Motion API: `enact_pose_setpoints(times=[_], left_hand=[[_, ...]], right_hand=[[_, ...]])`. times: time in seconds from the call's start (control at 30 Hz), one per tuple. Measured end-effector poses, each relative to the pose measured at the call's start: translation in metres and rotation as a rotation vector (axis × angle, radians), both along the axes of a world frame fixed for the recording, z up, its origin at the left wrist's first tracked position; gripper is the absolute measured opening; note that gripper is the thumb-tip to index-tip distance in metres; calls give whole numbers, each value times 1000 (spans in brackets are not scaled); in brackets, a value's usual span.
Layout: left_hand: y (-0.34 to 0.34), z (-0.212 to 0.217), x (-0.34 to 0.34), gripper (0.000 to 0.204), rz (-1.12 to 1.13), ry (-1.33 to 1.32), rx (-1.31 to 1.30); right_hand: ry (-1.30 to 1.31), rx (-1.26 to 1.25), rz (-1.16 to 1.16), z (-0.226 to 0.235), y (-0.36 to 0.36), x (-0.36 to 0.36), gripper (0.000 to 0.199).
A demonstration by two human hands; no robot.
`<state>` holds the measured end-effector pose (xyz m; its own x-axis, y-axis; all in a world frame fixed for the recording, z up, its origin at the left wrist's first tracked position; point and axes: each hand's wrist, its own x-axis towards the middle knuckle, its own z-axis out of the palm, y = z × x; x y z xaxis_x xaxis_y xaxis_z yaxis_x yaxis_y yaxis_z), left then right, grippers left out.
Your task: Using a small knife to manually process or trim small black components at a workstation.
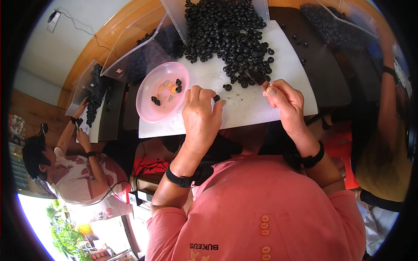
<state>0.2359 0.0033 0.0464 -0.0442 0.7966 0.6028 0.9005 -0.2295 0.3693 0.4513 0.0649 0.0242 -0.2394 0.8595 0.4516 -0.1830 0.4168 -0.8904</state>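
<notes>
The left hand [199, 115] pinches a small black ring [216, 98] between thumb and fingertips, just above the white board [244, 108]. The right hand [285, 102] is closed around a thin dark blade tool [257, 77], fingers pressed together on its handle, with the tip lying at the near edge of the pile of black rings [230, 35]. The pile covers the far half of the board and spills from a clear plastic bag [174, 13]. A pink bowl [150, 102] sits just left of the left hand, holding a few black rings and some yellow pieces. Both wrists carry black bands. Another person [74, 169] works at a separate board to the left.
</notes>
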Motion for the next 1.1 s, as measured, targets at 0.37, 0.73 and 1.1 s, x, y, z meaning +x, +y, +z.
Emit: enact_pose_setpoints(times=[0.37,0.73,1.1], left_hand=[[18,-9,-6,17,60,411,-132],[11,0,2,20,-392,-931,-439],[15,-17,12,14,-615,-1547,-399]], right_hand=[[32,-4,-2,-2,0,-3,28],[-339,90,-157,10,5,-15,32],[-483,164,-197,16,3,-19,35]])
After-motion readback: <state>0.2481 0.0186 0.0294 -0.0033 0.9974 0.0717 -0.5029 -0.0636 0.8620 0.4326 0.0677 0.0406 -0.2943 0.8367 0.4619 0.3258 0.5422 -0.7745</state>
